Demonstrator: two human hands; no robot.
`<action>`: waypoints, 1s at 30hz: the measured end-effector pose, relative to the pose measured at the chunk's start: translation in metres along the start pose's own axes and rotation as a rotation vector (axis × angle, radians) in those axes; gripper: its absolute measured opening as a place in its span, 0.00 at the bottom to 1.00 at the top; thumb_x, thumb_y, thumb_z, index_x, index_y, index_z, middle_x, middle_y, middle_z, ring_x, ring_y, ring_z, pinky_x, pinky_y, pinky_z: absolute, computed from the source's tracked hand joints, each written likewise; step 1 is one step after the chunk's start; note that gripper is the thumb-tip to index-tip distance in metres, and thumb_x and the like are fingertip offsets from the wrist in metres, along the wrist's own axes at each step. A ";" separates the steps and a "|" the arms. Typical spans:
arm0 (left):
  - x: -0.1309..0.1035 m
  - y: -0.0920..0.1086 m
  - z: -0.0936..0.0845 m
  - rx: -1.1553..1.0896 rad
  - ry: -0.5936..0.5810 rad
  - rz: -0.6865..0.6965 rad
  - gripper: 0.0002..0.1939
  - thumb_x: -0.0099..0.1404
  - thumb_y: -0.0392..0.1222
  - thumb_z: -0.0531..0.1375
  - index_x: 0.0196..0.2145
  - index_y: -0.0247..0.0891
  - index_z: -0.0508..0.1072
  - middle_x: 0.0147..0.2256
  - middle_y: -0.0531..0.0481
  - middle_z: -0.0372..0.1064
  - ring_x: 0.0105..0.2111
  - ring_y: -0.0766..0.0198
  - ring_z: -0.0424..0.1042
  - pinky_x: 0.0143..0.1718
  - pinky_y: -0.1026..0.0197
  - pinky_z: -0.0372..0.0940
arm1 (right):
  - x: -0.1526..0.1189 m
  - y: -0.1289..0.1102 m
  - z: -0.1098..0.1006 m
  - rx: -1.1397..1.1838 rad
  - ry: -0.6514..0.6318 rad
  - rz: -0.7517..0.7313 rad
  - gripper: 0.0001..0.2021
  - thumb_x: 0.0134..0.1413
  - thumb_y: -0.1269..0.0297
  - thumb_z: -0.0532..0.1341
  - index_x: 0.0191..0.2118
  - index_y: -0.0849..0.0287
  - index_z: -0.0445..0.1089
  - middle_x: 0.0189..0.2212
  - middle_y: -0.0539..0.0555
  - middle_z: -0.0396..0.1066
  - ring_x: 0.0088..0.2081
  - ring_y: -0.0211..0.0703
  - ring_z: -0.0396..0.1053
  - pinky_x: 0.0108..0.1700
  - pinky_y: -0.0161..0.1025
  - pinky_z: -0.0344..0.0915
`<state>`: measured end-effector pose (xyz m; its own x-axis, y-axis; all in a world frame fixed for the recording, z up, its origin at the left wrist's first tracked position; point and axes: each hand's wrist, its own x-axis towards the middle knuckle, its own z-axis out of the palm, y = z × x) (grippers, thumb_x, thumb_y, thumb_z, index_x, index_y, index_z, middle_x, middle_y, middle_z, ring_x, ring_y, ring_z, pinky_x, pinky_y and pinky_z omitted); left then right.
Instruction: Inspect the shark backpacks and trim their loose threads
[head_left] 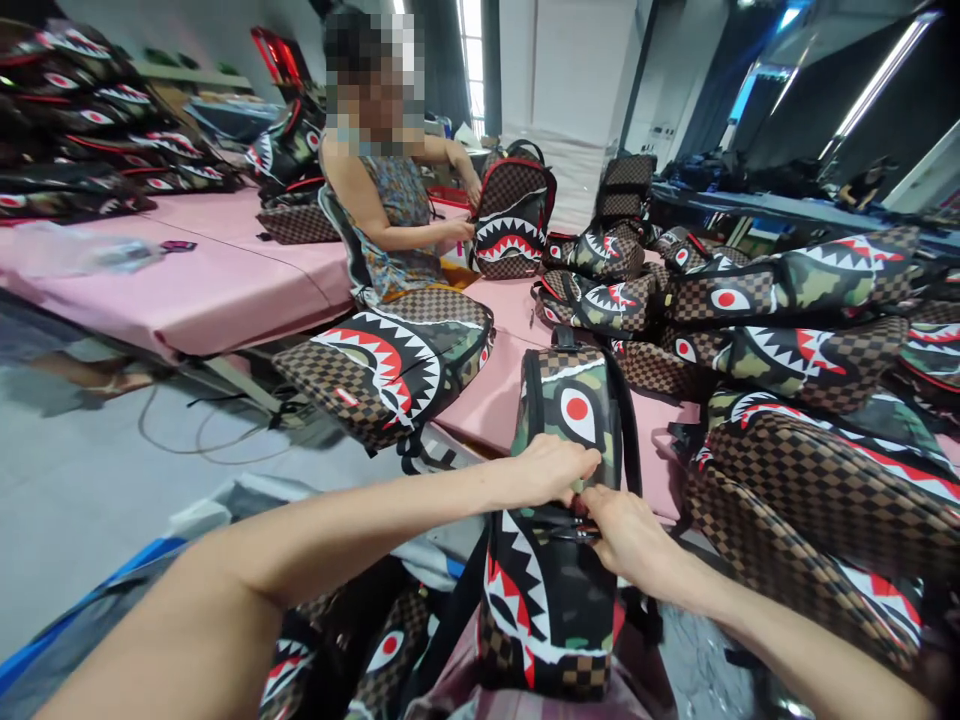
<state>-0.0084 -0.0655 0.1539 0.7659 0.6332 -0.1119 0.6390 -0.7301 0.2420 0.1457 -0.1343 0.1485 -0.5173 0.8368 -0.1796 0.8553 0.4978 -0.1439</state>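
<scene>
A camouflage and checkered backpack (544, 590) with a shark-mouth print stands upright in front of me, its upper part leaning on the pink table edge. My left hand (551, 468) lies across its middle, fingers closed in a pinch. Close beside it, the fingertips of my right hand (619, 525) are pressed together at the same spot, near a dark zipper or strap. Whatever small part sits between the fingers is hidden.
Another shark backpack (397, 360) lies at the pink table's (487, 400) left edge. Stacked backpacks (817, 350) fill the right side. Across the table a seated person (390, 190) holds an upright backpack (512, 215). More bags (386, 650) are low beside my lap.
</scene>
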 end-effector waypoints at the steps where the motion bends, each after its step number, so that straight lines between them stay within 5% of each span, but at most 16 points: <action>1: 0.001 0.003 0.003 0.025 0.000 0.003 0.16 0.52 0.45 0.63 0.38 0.41 0.64 0.34 0.52 0.70 0.30 0.59 0.70 0.25 0.64 0.55 | 0.000 0.003 0.000 0.005 -0.018 0.013 0.09 0.45 0.73 0.58 0.36 0.60 0.67 0.32 0.55 0.71 0.31 0.45 0.70 0.27 0.36 0.53; 5: 0.005 0.014 0.011 0.102 0.044 0.014 0.17 0.53 0.42 0.62 0.40 0.37 0.63 0.34 0.46 0.70 0.32 0.55 0.71 0.28 0.61 0.59 | -0.001 0.013 0.001 -0.030 -0.095 0.021 0.05 0.48 0.63 0.60 0.30 0.59 0.69 0.27 0.56 0.72 0.29 0.47 0.70 0.26 0.36 0.50; 14: 0.022 0.019 0.029 0.173 0.072 -0.196 0.13 0.59 0.37 0.57 0.42 0.30 0.64 0.34 0.39 0.71 0.33 0.53 0.72 0.30 0.58 0.63 | -0.007 0.013 0.014 0.438 0.109 -0.201 0.06 0.45 0.76 0.57 0.24 0.59 0.61 0.23 0.47 0.64 0.25 0.35 0.61 0.27 0.31 0.51; 18: 0.006 0.008 0.028 0.059 0.115 -0.073 0.14 0.59 0.47 0.58 0.38 0.35 0.66 0.33 0.46 0.71 0.33 0.57 0.71 0.30 0.60 0.62 | -0.019 0.019 0.016 0.490 0.141 -0.211 0.05 0.47 0.76 0.57 0.30 0.59 0.65 0.26 0.47 0.64 0.26 0.34 0.61 0.28 0.31 0.52; 21: -0.020 0.007 0.036 -0.048 0.181 0.135 0.13 0.61 0.52 0.56 0.34 0.38 0.68 0.32 0.49 0.71 0.39 0.59 0.69 0.42 0.58 0.62 | -0.033 0.027 0.018 0.466 0.144 -0.190 0.05 0.50 0.72 0.59 0.35 0.58 0.66 0.30 0.49 0.66 0.28 0.35 0.63 0.29 0.31 0.54; 24: -0.049 0.017 0.055 -0.027 0.298 0.169 0.16 0.57 0.54 0.59 0.35 0.38 0.68 0.32 0.48 0.70 0.48 0.55 0.64 0.57 0.46 0.48 | -0.043 0.030 0.024 0.468 0.158 -0.159 0.03 0.53 0.68 0.58 0.35 0.58 0.66 0.30 0.49 0.67 0.28 0.35 0.64 0.29 0.31 0.55; 27: -0.072 0.032 0.073 0.018 0.399 0.021 0.12 0.62 0.46 0.57 0.41 0.39 0.66 0.36 0.49 0.70 0.52 0.57 0.61 0.60 0.40 0.31 | -0.051 0.029 0.032 0.442 0.192 -0.136 0.03 0.55 0.69 0.56 0.36 0.58 0.65 0.32 0.50 0.67 0.29 0.34 0.65 0.28 0.30 0.55; 30: -0.084 0.041 0.086 -0.010 0.482 -0.035 0.08 0.66 0.39 0.51 0.43 0.40 0.66 0.36 0.52 0.71 0.52 0.61 0.62 0.61 0.42 0.27 | -0.057 0.025 0.043 0.352 0.239 -0.170 0.07 0.56 0.72 0.52 0.37 0.58 0.65 0.34 0.51 0.67 0.28 0.33 0.64 0.25 0.30 0.52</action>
<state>-0.0403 -0.1711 0.0905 0.6221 0.7059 0.3388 0.6612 -0.7054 0.2555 0.1956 -0.1796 0.1130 -0.5923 0.7996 0.0989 0.6748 0.5594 -0.4813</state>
